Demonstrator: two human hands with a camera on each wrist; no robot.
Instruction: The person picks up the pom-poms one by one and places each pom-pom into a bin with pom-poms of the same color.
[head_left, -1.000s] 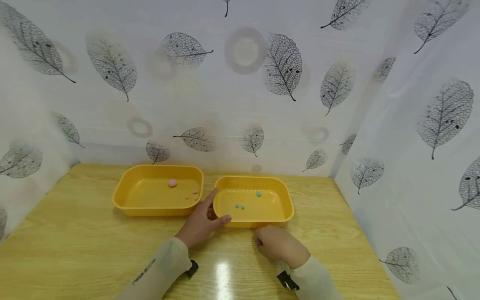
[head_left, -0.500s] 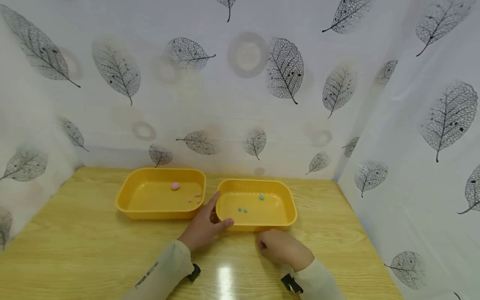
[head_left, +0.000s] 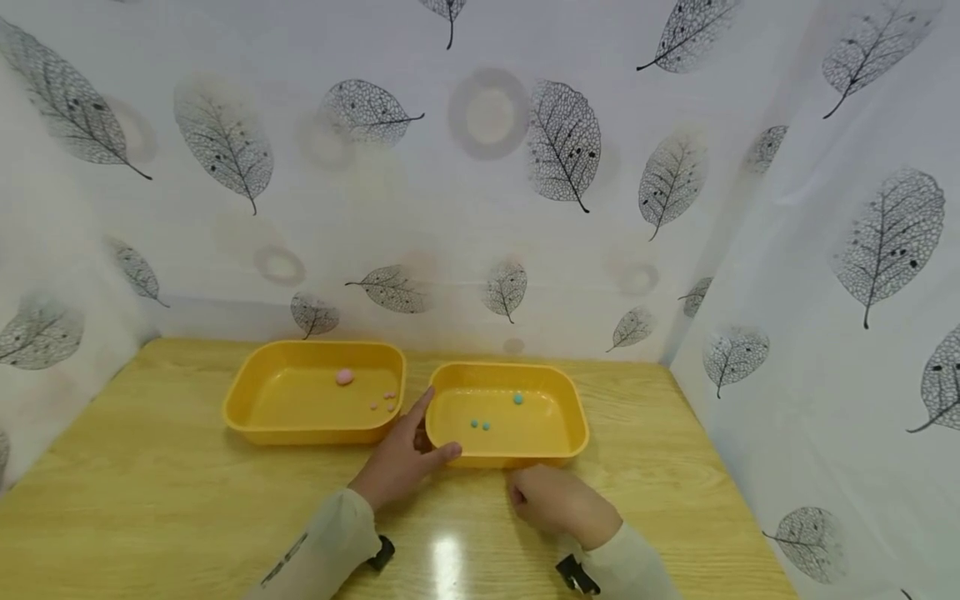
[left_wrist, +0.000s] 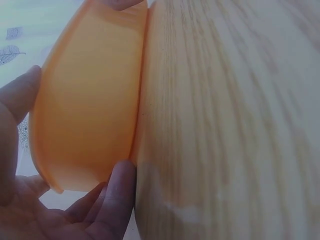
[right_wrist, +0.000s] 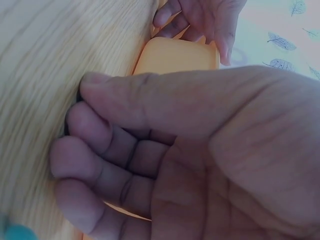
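My left hand holds the left end of the smaller yellow tray, with the thumb at its near rim and the forefinger along its left side. In the left wrist view, the fingers lie around the tray's end wall. My right hand rests on the table just before the tray, its fingers curled. In the right wrist view nothing shows between the thumb and the fingers. A teal ball peeks in at the lower left there. Inside the smaller tray lie a teal ball and two smaller ones.
To the left stands a larger yellow tray with a pink ball and several small pink balls. Both trays stand near the back of the wood-grain table. A leaf-print curtain encloses the back and sides.
The head view has shifted slightly. Both hands keep their places at the smaller tray, and the balls lie as before.
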